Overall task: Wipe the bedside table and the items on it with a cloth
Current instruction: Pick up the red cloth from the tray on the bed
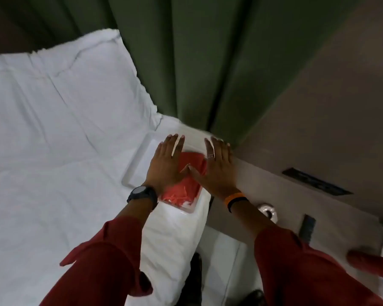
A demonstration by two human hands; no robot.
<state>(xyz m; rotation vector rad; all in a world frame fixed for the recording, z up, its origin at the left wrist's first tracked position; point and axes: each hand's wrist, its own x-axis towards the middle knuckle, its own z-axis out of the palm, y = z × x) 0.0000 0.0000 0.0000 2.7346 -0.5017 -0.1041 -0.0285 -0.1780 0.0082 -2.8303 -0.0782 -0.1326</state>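
A folded orange-red cloth (181, 188) lies in a shallow white tray (137, 166) on the edge of a white bed. My left hand (166, 164), with a black watch on the wrist, lies flat over the cloth's left part, fingers spread. My right hand (217, 164), with a ring and an orange wristband, lies flat over its right part, fingers reaching past the tray's far edge. The thumbs nearly touch above the cloth. Neither hand grips anything. The bedside table (248, 206) is the brown surface right of the bed.
On the brown surface stand a round silver object (268, 212), a dark remote-like bar (307, 226) and a dark slot (316, 181). A white pillow (60, 102) lies on the bed. Green curtains (208, 62) hang behind. A red object (372, 263) sits at the right edge.
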